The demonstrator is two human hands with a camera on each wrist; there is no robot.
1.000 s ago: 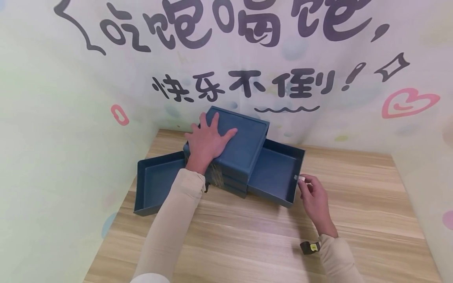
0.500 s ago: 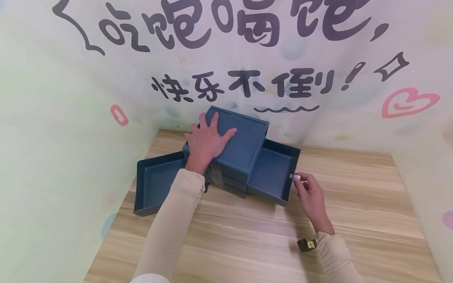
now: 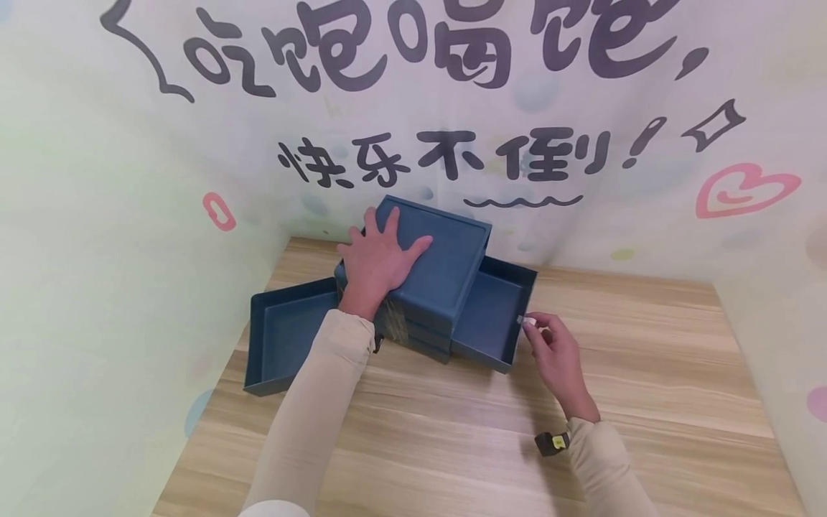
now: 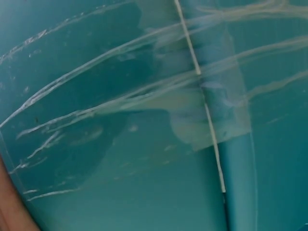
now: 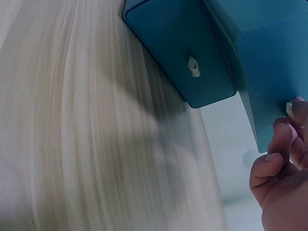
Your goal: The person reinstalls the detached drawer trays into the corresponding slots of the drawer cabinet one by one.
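Observation:
A dark blue drawer cabinet (image 3: 446, 269) stands on the table near the back wall. My left hand (image 3: 376, 260) rests on its top with fingers spread. From the right side sticks a partly open drawer (image 3: 486, 316), which looks bare inside. Thumb and fingers of my right hand (image 3: 557, 359) pinch the small white pull tab (image 3: 530, 321) on this drawer's front. The right wrist view shows a lower drawer front (image 5: 178, 33) with its own pale tab (image 5: 194, 67). Clear tape (image 4: 115, 98) runs across the cabinet's side and a seam in the left wrist view.
Left of the cabinet, another blue drawer (image 3: 293, 334) juts out, partly behind my left forearm. The wood-grain table (image 3: 439, 445) ends against a printed wall sheet (image 3: 639, 230) at the back. A black wrist device (image 3: 551, 443) sits by my right sleeve.
The right-hand drawer has slid further into the cabinet, moving left together with my right hand on its tab. My left hand has stayed on the cabinet top.

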